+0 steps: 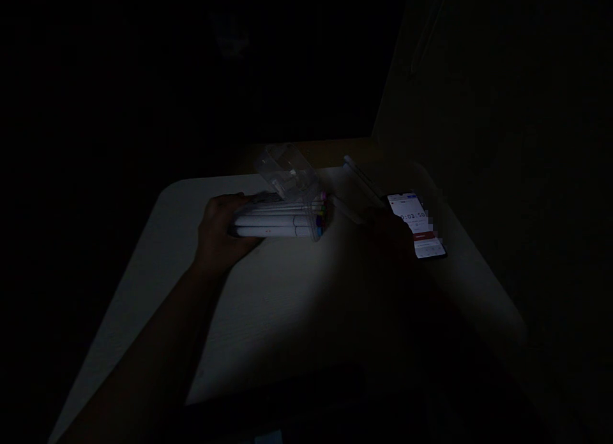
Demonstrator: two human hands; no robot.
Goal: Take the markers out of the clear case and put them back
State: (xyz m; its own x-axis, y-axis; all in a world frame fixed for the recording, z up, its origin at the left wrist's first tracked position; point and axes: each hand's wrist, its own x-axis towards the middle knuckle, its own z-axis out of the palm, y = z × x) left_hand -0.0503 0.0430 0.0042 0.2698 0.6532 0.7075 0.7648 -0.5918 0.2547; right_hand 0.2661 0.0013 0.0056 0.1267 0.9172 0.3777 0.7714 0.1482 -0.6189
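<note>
Markers (pixel 280 223) held in left grip (pixel 223 230) near table's far edge (pixel 205 179); right grip (pixel 387 233) unclear.

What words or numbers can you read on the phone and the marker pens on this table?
"0:03:50", large digits on the phone screen; the first digit is faint.
The phone's other lines: too small and blurred to read.
A small red mark on the white marker pens: too small to read.
</note>
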